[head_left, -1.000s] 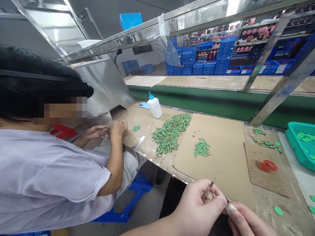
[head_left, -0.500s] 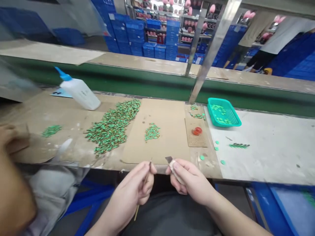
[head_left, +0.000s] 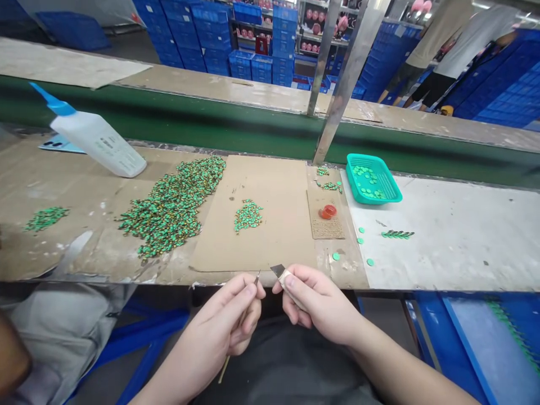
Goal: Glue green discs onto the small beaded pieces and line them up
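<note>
My left hand [head_left: 228, 318] is closed around a thin stick [head_left: 224, 370] whose fine, pointed tip rises above the thumb. In my right hand [head_left: 320, 304] is a blade [head_left: 277, 270] with a pale wrapped handle, its dark angled end pointing up and left towards the stick's tip. A small gap separates the two tools, just over the table's front edge. Beyond them, a small pile of green and brown-gold pieces [head_left: 248, 216] lies on a cardboard sheet [head_left: 278, 236]. A larger pile of such pieces [head_left: 172, 202] spreads to its left.
A white squeeze bottle [head_left: 101, 140] leans at the left beside a phone [head_left: 63, 144]. To the right are a small red cup [head_left: 328, 211], a teal basket [head_left: 394, 197] of green discs, and a row of green pieces [head_left: 397, 234]. Another person's trousers [head_left: 71, 332] show at lower left.
The view has shifted, so the table's things appear further left and higher. The neighbour's hand at the left has left the view. Both my hands keep their tools, nearly unmoved.
</note>
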`<state>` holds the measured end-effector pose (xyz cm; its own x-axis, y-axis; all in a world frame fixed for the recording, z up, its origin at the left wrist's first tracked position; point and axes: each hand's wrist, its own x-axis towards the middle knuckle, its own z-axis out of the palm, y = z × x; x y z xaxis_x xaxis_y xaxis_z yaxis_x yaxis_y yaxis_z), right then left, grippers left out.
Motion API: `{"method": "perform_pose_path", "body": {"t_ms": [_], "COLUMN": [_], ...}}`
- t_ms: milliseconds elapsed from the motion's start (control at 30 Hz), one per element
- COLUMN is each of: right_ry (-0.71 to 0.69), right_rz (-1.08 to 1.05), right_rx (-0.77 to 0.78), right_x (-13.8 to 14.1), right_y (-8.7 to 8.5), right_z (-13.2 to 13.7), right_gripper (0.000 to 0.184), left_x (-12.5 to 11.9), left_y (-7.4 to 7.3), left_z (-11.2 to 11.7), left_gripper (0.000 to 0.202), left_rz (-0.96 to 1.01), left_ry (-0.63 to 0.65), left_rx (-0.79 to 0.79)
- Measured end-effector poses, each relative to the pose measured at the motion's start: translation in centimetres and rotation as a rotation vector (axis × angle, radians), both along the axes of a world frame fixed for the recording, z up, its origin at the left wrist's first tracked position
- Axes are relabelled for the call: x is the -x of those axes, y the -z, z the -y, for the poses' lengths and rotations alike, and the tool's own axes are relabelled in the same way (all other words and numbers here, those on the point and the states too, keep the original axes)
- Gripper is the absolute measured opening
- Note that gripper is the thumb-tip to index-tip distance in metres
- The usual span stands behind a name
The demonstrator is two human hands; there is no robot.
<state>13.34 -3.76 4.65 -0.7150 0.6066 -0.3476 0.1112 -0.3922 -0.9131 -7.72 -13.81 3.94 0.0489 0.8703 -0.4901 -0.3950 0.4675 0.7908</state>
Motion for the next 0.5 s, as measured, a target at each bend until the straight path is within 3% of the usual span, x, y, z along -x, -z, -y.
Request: {"method": "perform_pose_path", "body": {"t_ms": [100, 233, 333, 500], "right_ry": [0.017, 0.051, 0.057, 0.095], "right_rz": [0.076, 0.158, 0.209, 0.24], "right_rx": [-0.218, -0.903, -1.326, -1.536], "right_x": [-0.4, -0.7, -0.5, 0.2], "right_y": [-0.3, -0.5, -0.5, -0.6], "right_z": [0.4, 0.5, 0.6, 0.7], "right_gripper": [0.057, 0.033, 0.031, 0.04], "left_x": [-0.1, -0.2, -0.3, -0.1], "left_y": [-0.3, -0.8, -0.9, -0.3], "left_z": [0.1, 0.2, 0.5, 1.1], "left_gripper": [0.068, 0.068, 0.067, 0.062], "left_rz": [-0.015, -0.034, -0.03, -0.021], "left_ry": [-0.005, -0.007, 0.01, 0.055], "left_rx": [0.011, -0.001, -0.009, -0.011]}}
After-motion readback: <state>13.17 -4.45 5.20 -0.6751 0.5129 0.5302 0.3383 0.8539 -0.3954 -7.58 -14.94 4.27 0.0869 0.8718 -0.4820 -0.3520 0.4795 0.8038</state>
